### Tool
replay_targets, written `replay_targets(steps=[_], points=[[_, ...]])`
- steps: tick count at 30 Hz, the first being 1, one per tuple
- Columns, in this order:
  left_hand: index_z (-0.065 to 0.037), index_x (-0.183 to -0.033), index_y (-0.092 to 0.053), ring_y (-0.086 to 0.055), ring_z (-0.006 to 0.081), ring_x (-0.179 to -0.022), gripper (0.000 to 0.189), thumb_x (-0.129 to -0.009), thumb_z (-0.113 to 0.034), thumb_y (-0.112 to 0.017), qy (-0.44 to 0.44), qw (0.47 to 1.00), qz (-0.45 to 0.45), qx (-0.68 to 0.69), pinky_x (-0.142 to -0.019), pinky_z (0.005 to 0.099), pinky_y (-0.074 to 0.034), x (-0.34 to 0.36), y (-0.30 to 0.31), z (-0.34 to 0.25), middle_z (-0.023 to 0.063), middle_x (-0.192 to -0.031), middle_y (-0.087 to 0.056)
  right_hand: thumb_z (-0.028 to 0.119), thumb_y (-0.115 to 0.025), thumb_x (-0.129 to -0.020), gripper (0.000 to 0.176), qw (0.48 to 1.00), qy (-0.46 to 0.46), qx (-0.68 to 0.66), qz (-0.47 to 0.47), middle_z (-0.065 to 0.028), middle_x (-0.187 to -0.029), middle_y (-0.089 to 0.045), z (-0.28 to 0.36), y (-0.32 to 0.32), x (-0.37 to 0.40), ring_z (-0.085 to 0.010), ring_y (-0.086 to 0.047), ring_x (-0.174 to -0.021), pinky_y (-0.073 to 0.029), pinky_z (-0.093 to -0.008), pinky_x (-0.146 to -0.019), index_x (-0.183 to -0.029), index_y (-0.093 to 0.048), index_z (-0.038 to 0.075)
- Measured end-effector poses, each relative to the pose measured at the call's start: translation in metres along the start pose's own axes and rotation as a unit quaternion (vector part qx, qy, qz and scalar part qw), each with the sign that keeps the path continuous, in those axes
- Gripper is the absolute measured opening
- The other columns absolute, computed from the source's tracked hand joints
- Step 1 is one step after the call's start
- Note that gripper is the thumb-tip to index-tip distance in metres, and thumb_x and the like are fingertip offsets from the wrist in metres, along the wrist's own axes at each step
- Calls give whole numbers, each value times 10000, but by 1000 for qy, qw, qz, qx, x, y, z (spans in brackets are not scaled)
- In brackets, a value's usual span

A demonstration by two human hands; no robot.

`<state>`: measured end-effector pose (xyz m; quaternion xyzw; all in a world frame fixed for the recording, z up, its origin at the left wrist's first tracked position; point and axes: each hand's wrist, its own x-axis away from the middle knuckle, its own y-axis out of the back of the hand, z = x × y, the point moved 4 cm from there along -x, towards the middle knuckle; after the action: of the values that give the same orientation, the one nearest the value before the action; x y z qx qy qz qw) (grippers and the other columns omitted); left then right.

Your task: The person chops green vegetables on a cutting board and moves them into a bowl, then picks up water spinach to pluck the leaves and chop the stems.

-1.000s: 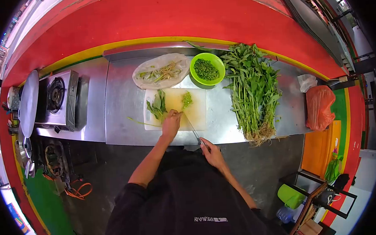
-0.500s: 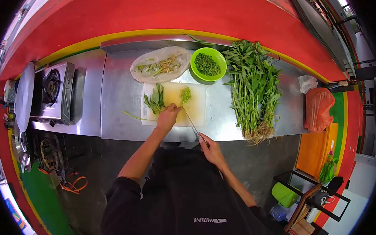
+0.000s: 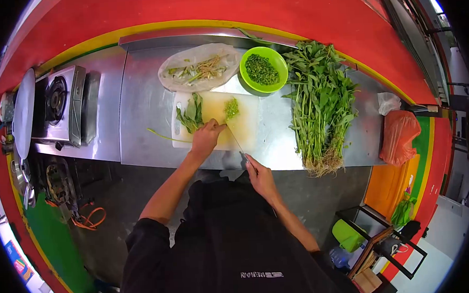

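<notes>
My left hand [image 3: 206, 138] is closed over leafy green stems on a pale cutting board [image 3: 249, 127]. Dark leaves [image 3: 191, 115] from the bunch lie on the board, left of that hand, and one long stem [image 3: 161, 134] sticks out past the board's left edge. A kitchen knife [image 3: 235, 138] is in my right hand [image 3: 259, 175], which is wrapped round its handle. The blade reaches up to the left fingertips, its tip on or just over the board. Chopped light-green pieces [image 3: 231, 108] form a small pile above the blade.
Behind the board are a clear plastic bag [image 3: 169, 65] of trimmed roots and a green bowl [image 3: 280, 64] of chopped greens. A large rooted bunch of leafy greens [image 3: 322, 104] lies to the right, beyond it a red plastic bag [image 3: 398, 138]. A gas stove [image 3: 75, 102] stands left.
The camera view has shifted and tilted slightly. Both hands keep their grips, and the knife stays beside the left fingertips.
</notes>
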<state>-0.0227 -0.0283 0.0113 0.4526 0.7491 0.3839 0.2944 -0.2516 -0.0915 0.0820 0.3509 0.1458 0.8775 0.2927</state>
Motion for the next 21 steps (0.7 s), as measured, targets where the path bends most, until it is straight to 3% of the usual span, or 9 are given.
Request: replay_targets(steps=[14,21], points=[[-137,-1063,-762,-681,247,-864,232,-861,-64,-676,-9,999,-40,19,-735,393,-554,2,3,-2,43,-934,-639,263,-570,-1054,379,999,-4,-32,38,-279,-1167,-705,-11,4,-4,-407,-684,-1142,-522,-389,-953,-1370,-632,63],[-160,-1025,-763,-682,247,-884,183,-895,-91,-656,21,998,-35,41,-742,400,-567,3,-1,-2,32,-946,-623,234,-580,-1047,368,1000,10,-17,13,-299,-1112,-701,-8,-10,-16,-409,-707,-1076,-546,-403,-892,-1365,-631,56]])
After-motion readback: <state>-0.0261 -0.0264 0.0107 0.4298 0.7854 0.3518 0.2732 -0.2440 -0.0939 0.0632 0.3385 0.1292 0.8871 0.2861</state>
